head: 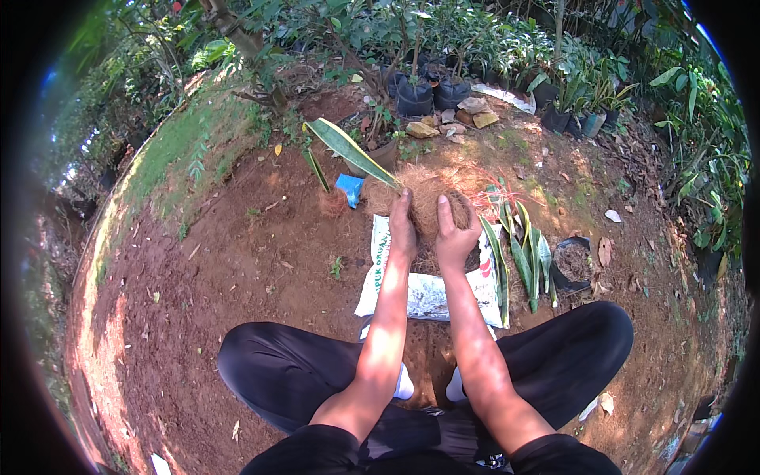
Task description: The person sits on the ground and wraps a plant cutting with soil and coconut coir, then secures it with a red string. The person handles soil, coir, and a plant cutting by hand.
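Note:
Between my two hands is a clump of brown coconut fibre (428, 209), held above a white printed sack (427, 294) with dark soil on it. A yellow-edged snake plant leaf (350, 146) slants up and left from the clump. My left hand (404, 228) presses the clump's left side near the leaf's base. My right hand (457, 234) cups its right side, thumb up. How the leaf's base sits in the fibre is hidden. Several cut snake plant leaves (525, 261) lie right of the sack, close to red raffia string (502, 193).
Left of the fibre are a blue packet (350, 189) and a short leaf cutting (316, 169) in a red-tied bundle (333, 203). A black container of soil (572, 264) stands at right. Beyond are a plant pot (380, 155), stones (475, 113) and black planting bags (414, 97).

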Demonstrator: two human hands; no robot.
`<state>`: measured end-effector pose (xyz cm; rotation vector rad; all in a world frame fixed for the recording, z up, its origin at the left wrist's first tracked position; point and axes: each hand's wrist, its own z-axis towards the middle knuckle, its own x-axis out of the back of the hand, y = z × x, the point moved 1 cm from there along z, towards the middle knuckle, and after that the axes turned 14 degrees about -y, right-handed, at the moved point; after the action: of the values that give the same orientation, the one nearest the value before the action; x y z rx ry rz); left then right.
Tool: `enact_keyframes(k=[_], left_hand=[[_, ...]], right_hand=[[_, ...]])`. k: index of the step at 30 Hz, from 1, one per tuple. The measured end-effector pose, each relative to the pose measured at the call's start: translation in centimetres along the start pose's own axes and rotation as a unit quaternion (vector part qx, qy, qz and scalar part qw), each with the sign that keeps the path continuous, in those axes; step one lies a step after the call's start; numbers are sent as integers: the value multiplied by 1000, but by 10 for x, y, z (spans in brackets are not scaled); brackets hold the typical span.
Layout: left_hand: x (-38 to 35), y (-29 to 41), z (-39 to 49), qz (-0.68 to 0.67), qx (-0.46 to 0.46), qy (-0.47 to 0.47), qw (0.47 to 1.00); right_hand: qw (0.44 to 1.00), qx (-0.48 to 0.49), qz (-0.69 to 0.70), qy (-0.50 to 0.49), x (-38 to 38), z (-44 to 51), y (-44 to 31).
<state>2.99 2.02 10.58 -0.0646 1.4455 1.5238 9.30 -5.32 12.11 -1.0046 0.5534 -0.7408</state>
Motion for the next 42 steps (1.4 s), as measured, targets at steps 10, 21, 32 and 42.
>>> enact_keyframes(k=[10,21,32,42], left_hand=[[-7,7,5,156,-39,50,986],[-7,-2,2,109,-130,87,982],[49,-15,8,-38,-84,187,978],[117,0,6,-41,-99,196,975]], right_hand=[[941,-147,306,-2,-6,4,-2],[969,-173,134,-119,-8,9,-3],[942,-205,37,-263,-5,6,9],[917,-326,31,-226,34,14,122]])
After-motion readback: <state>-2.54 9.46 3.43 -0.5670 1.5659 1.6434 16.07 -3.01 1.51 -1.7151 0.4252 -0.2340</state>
